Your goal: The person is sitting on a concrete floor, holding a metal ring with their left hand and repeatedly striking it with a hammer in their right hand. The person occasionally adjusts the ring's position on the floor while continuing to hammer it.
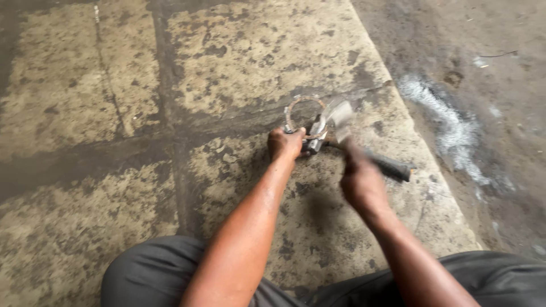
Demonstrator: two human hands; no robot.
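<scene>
**Two hands on a metal ring and a hammer**

Two bare hands work low over a stained concrete floor (85, 85). The left hand (285, 144) is closed around a metal part joined to a rusty ring (304, 113), pinning it to the floor. The right hand (361, 183), blurred, is wrapped around a black-handled hammer (364, 153), its head just beside the ring. Grey trousers (142, 273) show below.

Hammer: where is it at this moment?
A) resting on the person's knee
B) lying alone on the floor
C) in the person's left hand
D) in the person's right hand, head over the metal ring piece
D: the right hand grips the hammer by its dark handle, its blurred head above the metal ring piece, which the left hand holds down.
</scene>
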